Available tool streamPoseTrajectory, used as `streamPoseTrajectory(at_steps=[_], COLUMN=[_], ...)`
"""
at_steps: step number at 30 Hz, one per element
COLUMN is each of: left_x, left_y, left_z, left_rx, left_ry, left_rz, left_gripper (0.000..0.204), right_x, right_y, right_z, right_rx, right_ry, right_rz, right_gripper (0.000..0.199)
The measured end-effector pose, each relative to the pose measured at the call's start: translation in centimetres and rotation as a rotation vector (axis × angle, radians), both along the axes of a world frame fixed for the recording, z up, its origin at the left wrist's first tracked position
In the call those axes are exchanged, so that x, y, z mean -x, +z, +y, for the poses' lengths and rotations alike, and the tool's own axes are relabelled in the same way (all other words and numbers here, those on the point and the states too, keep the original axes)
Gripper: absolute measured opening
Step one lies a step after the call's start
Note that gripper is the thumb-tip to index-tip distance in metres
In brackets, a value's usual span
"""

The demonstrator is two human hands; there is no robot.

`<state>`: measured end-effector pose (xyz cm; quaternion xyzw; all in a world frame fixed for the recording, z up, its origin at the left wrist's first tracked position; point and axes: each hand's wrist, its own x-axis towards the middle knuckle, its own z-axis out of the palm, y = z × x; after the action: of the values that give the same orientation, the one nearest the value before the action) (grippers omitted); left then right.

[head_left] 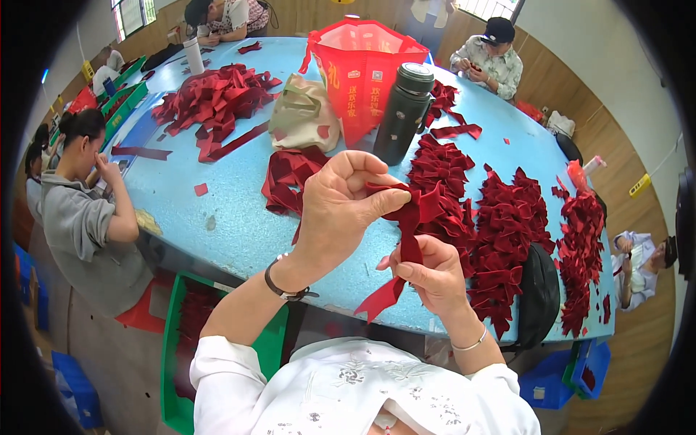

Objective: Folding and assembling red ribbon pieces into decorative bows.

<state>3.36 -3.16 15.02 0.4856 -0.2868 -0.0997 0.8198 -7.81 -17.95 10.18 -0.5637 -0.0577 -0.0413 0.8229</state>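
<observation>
Both hands fold a red ribbon (406, 239) above the blue table (239, 210).
Left hand (341, 210) pinches the ribbon top; right hand (428, 275) grips its middle, just before the dark flask (404, 112).

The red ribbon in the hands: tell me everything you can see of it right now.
The red ribbon is a dark red, velvety-looking strip, folded into a loop near its top. The left hand pinches the upper fold between thumb and fingers; the right hand grips it lower down. A tail hangs below, ending in a notched tip. It is held up in front of the blue table, not resting on it.
</observation>
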Motion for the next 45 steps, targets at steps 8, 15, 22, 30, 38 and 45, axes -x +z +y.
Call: streamPoseTrajectory(at_steps=[8, 15, 22, 30, 38, 45], left_x=[-1.3, -1.3, -1.1, -0.9, 0.3, 1.8], left_y=[0.5, 0.3, 0.4, 0.3, 1.7, 1.5], left_z=[0.8, 1.6, 1.7, 1.6, 2.4, 4.3], left_rx=[0.076, 0.034, -0.018, -0.031, -0.188, -0.287], left_ry=[0.016, -0.091, -0.103, -0.087, -0.117, -0.089], left_rz=[-0.016, 0.160, 0.177, 0.108, 0.104, 0.053], left_gripper=[0.030, 0.030, 0.030, 0.033, 0.033, 0.036], right_x=[0.3, -0.4, -2.5, -2.3, -4.6, -6.5], right_y=[2.1, 1.5, 0.6, -0.5, -2.0, -0.7], right_z=[3.8, 4.6, 4.4, 4.4, 5.2, 2.2], right_rx=[0.272, 0.712, 0.009, 0.261, 0.476, 0.961], right_ry=[-0.254, -0.259, -0.104, -0.301, -0.478, -0.591], right_rz=[-0.101, 0.046, -0.132, -0.140, -0.469, -0.889], right_gripper=[0.006, 0.011, 0.018, 0.015, 0.025, 0.033])
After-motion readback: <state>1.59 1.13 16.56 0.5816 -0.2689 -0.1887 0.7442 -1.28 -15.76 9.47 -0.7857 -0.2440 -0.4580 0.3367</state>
